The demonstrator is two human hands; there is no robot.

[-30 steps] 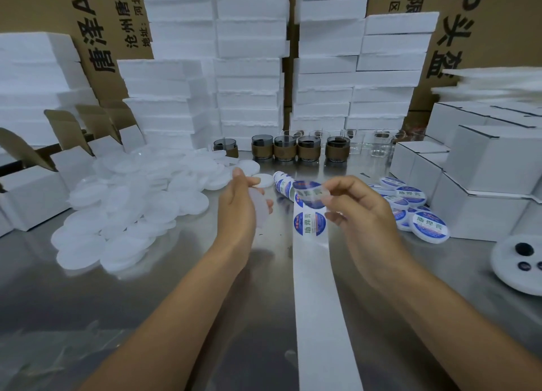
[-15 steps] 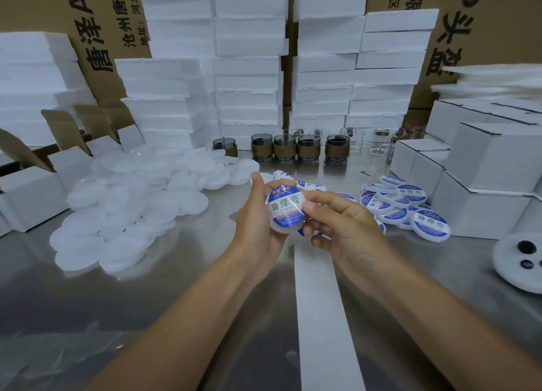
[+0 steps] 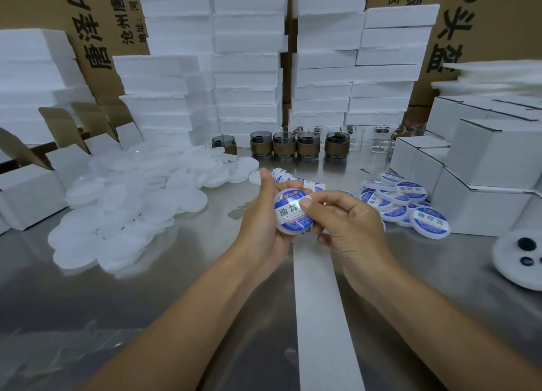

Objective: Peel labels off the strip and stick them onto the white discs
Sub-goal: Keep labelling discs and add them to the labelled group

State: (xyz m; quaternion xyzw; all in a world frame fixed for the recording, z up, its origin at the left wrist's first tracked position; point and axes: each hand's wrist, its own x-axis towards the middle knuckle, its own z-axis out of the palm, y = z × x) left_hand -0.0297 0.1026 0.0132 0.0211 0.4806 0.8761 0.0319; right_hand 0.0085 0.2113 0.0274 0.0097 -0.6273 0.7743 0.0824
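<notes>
My left hand grips a white disc from the left, its face turned up toward me. A round blue-and-white label covers that face. My right hand is beside it, thumb pressing on the label's right part and fingers curled under the disc's edge. The white backing strip runs from under my hands toward me down the steel table; its far end with unpeeled labels shows just behind my fingers. Plain white discs lie heaped at the left. Labelled discs are piled at the right.
Stacks of white foam slabs and cardboard cartons rise at the back. Several small dark cups and clear glasses line the back of the table. White boxes stand right, open boxes left, and a white round holder sits at the right edge.
A second ago my right hand held a peeled label above the strip and my left held a bare disc. The label is now on the disc, my right thumb pressing it.
</notes>
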